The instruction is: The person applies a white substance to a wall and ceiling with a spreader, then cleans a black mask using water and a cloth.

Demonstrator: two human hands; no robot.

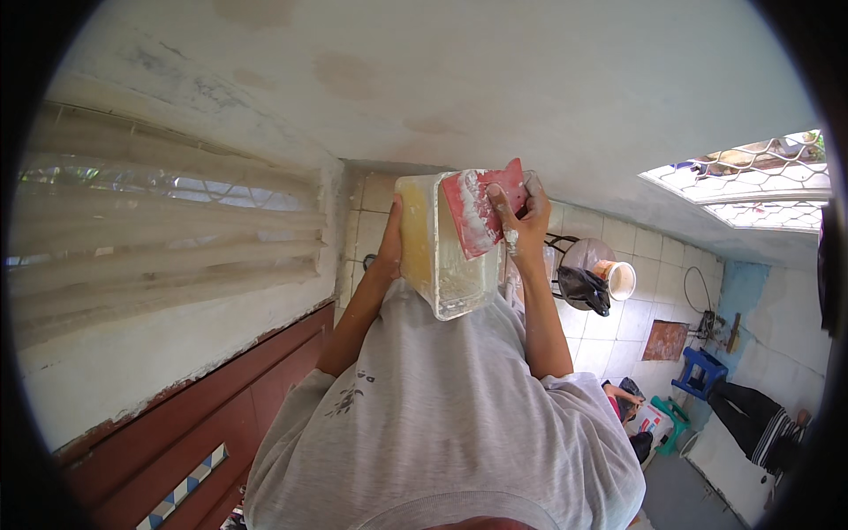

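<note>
In the head view I hold a clear rectangular plastic container (420, 252), yellowish and streaked with residue, at chest height. My left hand (388, 239) grips its left side. My right hand (521, 218) is closed on a red flat scraper (468, 208) smeared with white paste, the thumb across its face. The scraper lies over the container's right part and hides some of it. White paste also marks my right thumb.
A pale patched wall (442, 79), curtained window (168, 212) and red-brown door (203, 380) surround me. On the right are a round stool (583, 256) with a white tub (622, 281) and black bag (579, 287), a blue stool (698, 371) and two people (746, 415) (623, 397).
</note>
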